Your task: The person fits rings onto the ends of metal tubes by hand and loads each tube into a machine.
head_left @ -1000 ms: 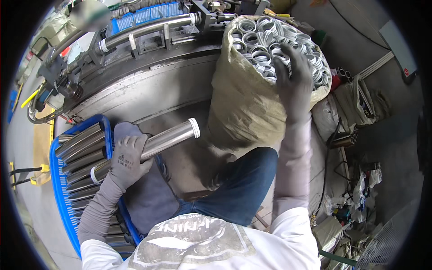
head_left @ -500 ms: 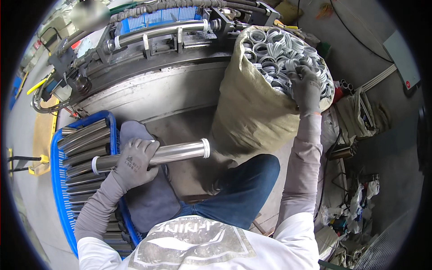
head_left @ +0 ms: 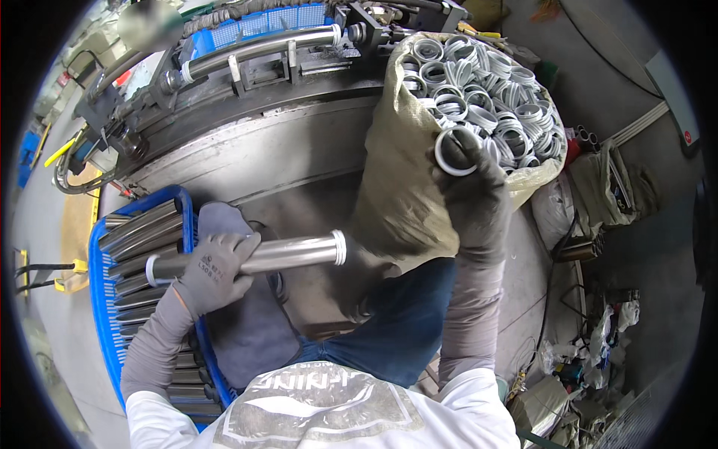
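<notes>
In my gloved left hand [head_left: 218,274] I grip a shiny metal tube [head_left: 292,254] near its left half, held level above my lap. A white ring sits on each end of this tube. My gloved right hand [head_left: 475,191] is raised in front of the sack, its fingers closed on a single white ring [head_left: 455,151]. Behind it stands a tall woven sack [head_left: 407,187], heaped with grey-white rings [head_left: 516,112]. A grey cloth pad [head_left: 250,329] lies over my left thigh, below the tube.
A blue plastic basket [head_left: 105,314] at my left holds many metal tubes [head_left: 142,224]. Along the far side runs a machine bench with another ringed tube [head_left: 262,51] clamped across it. Bags and scrap [head_left: 591,352] lie at the right.
My right hand has come out of the heap of rings, toward me and to the left, and now holds one ring. The left hand with the tube has barely shifted.
</notes>
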Demonstrator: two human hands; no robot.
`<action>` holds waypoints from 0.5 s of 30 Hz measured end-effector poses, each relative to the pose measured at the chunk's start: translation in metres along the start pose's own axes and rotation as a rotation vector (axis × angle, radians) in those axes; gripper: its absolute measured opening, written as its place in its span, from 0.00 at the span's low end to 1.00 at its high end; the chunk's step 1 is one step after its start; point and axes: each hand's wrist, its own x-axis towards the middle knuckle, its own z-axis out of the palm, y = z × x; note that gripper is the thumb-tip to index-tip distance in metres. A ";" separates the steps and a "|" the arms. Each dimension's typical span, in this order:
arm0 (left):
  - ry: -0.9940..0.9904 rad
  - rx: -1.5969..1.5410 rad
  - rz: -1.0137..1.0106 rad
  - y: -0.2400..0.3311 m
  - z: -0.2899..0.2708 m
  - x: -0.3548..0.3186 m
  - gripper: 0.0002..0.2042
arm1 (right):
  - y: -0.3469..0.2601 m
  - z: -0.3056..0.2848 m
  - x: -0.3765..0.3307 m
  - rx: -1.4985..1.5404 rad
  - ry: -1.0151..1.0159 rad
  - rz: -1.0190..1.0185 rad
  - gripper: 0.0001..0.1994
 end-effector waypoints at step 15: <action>0.642 0.406 -0.082 -0.072 -0.048 0.162 0.32 | 0.175 -0.008 -0.064 -0.019 -0.238 0.538 0.29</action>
